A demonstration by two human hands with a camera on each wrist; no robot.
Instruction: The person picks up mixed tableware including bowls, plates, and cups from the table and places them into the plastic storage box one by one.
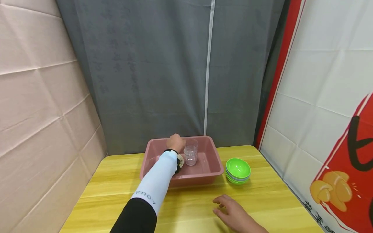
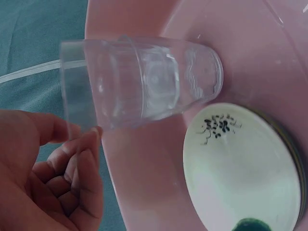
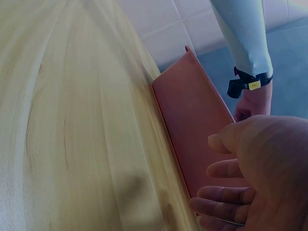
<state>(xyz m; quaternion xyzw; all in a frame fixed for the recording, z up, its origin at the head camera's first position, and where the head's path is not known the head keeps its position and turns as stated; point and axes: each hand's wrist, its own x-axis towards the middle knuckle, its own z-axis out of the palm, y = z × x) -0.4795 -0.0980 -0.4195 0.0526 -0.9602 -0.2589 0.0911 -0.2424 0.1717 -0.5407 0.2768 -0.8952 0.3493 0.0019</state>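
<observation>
Inside the pink basin (image 1: 214, 168), my left hand (image 1: 175, 143) pinches the rim of a clear plastic cup (image 1: 190, 152) between thumb and index finger. The left wrist view shows this cup (image 2: 120, 86) nested with another, the stack standing in the basin. Beside it sit stacked white plates (image 2: 240, 163) with a dark floral mark and a green patch near the edge. My right hand (image 1: 230, 212) hovers over the table's front right part, fingers loosely bent and holding nothing. In the right wrist view its fingers (image 3: 224, 195) overlap the basin's outer side.
A stack of green and grey bowls (image 1: 238, 169) stands on the wooden table (image 1: 116, 187), just right of the basin. Behind the table hangs a grey curtain (image 1: 157, 81). Pale panels (image 1: 43, 113) rise at the left, and a white and red printed sheet (image 1: 314, 81) at the right.
</observation>
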